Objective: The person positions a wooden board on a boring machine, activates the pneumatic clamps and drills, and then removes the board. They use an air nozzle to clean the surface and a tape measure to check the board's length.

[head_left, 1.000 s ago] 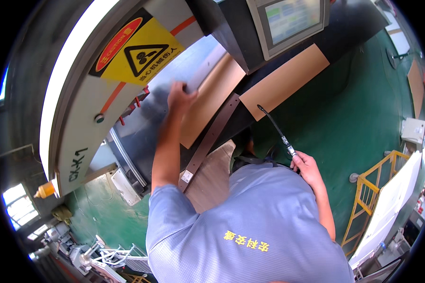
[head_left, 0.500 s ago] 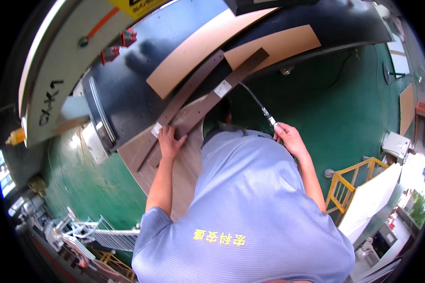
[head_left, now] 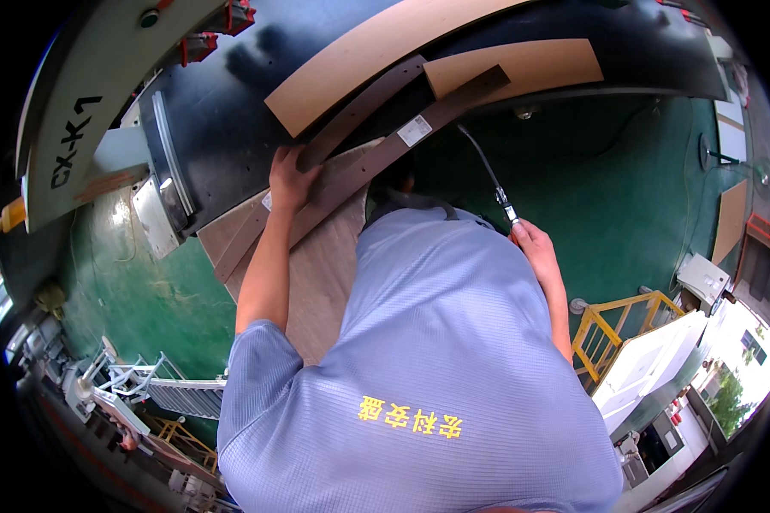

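On the large black flat-topped machine table, the long tan rectangular panel, over which the left hand was seen a second ago, is left lying at the far side. Two long, dark brown, straight strips are now seen at the near edge, where one was visible; the work has apparently been shifted to them. The left fingers are bent over the farther strip (whether it is pinched cannot be told). A silver, black-nozzled air gun is grasped in the right hand.

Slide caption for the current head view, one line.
Left hand over a dark brown strip, right hand gripping a long-nozzled tool, beside a black machine table.
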{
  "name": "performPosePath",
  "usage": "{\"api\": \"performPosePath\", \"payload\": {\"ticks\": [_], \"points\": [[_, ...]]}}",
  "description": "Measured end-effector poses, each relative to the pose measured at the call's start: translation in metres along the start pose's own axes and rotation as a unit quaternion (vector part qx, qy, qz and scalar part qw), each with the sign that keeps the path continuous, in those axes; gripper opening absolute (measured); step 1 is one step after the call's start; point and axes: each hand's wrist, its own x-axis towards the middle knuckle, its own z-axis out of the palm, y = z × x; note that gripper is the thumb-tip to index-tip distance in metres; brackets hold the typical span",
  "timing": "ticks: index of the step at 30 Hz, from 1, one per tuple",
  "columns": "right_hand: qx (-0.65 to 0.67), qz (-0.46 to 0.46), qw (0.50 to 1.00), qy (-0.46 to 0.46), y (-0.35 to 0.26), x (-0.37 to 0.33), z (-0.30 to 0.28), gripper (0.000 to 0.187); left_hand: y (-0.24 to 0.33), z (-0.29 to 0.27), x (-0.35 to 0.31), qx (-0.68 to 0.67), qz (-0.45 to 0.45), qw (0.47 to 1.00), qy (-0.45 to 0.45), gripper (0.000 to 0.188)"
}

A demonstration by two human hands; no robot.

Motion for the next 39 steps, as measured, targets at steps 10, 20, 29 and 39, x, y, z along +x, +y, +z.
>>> {"api": "performPosePath", "payload": {"ticks": [10, 20, 29, 39], "points": [[0.02, 0.051, 0.998, 0.029, -0.001, 0.004, 0.002, 0.033, -0.023, -0.066, 0.065, 0.037, 0.134, 0.99, -0.011, 0.055], [0.048, 0.067, 0.996, 0.024, -0.005, 0.021, 0.009, 0.037, -0.018, -0.039, 0.102, 0.055, 0.046, 0.994, 0.078, 0.058], [0.055, 0.066, 0.996, 0.022, -0.01, 0.024, 0.004, 0.035, 0.057, 0.027, 0.143, 0.097, 0.197, 0.966, 0.137, 0.053], [0.223, -0.026, 0.951, 0.211, 0.03, 0.011, 0.015, 0.046, 0.152, 0.033, 0.068, -0.207, 0.17, 0.873, -0.407, 0.048]]}}
